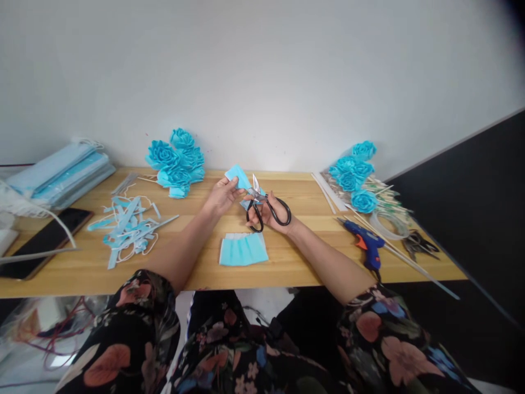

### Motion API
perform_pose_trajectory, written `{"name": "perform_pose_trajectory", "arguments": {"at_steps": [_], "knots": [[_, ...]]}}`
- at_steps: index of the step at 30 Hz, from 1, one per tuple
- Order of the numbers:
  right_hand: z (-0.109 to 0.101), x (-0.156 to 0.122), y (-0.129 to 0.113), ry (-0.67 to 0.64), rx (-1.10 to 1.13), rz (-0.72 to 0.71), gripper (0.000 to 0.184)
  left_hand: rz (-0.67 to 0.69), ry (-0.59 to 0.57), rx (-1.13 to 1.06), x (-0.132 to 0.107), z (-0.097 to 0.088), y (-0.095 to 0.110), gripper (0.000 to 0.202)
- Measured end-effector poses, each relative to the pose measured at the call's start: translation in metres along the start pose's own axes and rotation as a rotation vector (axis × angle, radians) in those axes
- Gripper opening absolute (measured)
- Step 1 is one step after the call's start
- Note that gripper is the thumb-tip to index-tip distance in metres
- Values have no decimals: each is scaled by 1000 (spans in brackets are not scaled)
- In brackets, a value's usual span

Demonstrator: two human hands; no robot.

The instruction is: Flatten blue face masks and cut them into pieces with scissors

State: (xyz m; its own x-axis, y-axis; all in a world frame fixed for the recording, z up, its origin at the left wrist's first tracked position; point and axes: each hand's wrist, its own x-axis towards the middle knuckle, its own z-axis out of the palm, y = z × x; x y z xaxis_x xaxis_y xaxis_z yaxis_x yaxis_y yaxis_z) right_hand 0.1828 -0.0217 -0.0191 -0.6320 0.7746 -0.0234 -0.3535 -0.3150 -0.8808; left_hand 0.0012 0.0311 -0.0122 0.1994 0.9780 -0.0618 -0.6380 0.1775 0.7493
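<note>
My left hand (223, 194) pinches a folded piece of light blue mask fabric (238, 175) above the middle of the table. Black-handled scissors (257, 196) are in my right hand (268, 213), their blades apart and pointing up beside the fabric. Another bit of blue fabric (247, 204) shows behind the scissors near my right fingers; I cannot tell if it is joined to the held piece. On the table just below my hands lies a pleated blue mask piece (243, 250) with a white layer at its top edge.
Cut strips and ear loops (131, 227) lie at left, near a phone (49, 241) and stacked masks (65, 169). Blue fabric roses (176, 158) stand at the back left, more roses (353, 172) at right. A glue gun (367, 243), sticks (414, 268) and pliers (420, 244) lie at right.
</note>
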Motion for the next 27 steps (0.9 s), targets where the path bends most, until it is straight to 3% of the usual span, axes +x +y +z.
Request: {"name": "perform_pose_trajectory", "arguments": {"at_steps": [14,27], "knots": [[2,2,4,-38,-111,-88,68,-31,-63,16,3,-4,-7,14],[8,0,-1,76,-103,-100,64,-2,-34,27,2,-2,-4,14]]}}
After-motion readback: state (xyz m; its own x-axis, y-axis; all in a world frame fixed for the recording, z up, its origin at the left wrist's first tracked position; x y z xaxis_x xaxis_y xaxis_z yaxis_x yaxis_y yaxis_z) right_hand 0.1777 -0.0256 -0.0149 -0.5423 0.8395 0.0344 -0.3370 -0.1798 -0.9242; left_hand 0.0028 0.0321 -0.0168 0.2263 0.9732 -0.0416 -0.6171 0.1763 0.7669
